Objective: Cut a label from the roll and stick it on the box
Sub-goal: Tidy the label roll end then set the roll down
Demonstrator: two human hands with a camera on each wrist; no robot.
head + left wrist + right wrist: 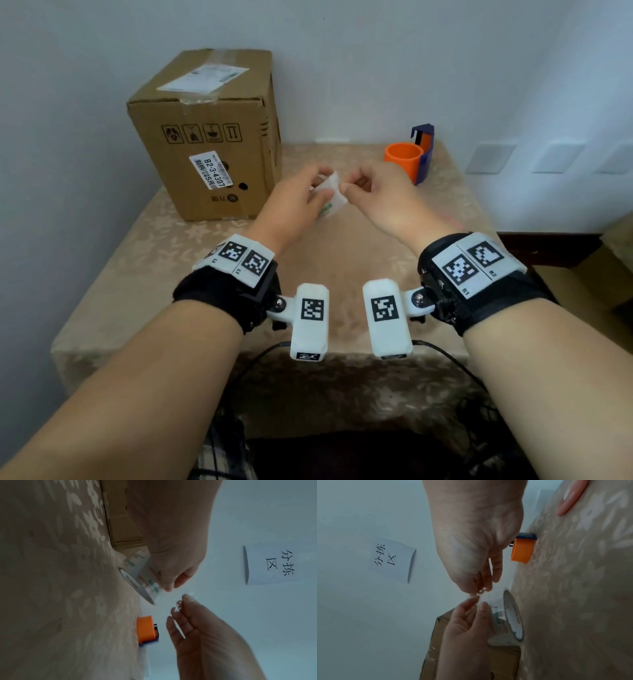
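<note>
Clear printed tape on the roll (327, 198) is held above the table (342, 253), in front of the person and just right of the cardboard box (209, 137). The roll is gripped by the left hand (291, 202), whose fingers are curled round its outer face, with the thumb (483, 608) laid on the tape. In the right wrist view the roll is seen nearly edge on, its open core turned toward the table side, so its axis is judged to run roughly away from the person, and the tape would come off sideways.

The right hand (376, 195) lies just right of the roll, its thumb and forefinger (188, 599) pinched together on a small crumpled bit of clear film (177, 606). Whether that film is joined to the roll cannot be told; a faint clear strip seems to run between them.

The coming pull is judged to go rightward, away from the roll and away from the box. The orange and blue cutter (411, 154) stands well apart at the far right of the table, nearer the right hand than the left. The box lies on the left hand's side, so a cut piece would have to be carried back across
</note>
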